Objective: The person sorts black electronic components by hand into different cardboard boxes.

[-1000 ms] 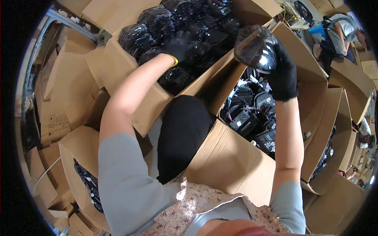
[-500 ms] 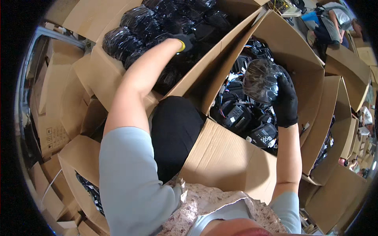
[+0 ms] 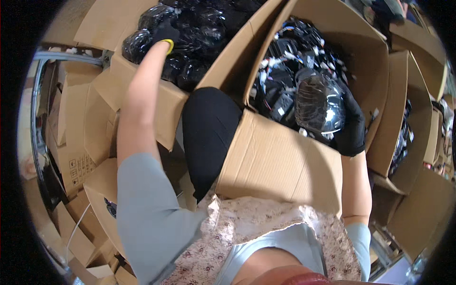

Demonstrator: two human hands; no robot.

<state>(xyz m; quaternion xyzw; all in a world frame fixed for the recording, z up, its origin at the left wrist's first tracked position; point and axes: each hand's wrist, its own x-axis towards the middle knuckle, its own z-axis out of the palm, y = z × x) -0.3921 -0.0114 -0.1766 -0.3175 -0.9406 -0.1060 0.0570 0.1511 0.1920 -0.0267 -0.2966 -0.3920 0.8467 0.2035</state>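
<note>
The left hand (image 3: 165,32) wears a black glove w/ a yellow cuff. It reaches deep into the far-left cardboard box (image 3: 142,90), which is full of shiny black bagged items (image 3: 190,42). Its fingers rest down among the bags; can't tell if they grip one. The right hand (image 3: 352,127), also in a black glove, holds a round clear-wrapped black item (image 3: 319,105), fingers curled round its side. That item sits low inside the right cardboard box (image 3: 280,161), just above other black parts w/ white tags.
</note>
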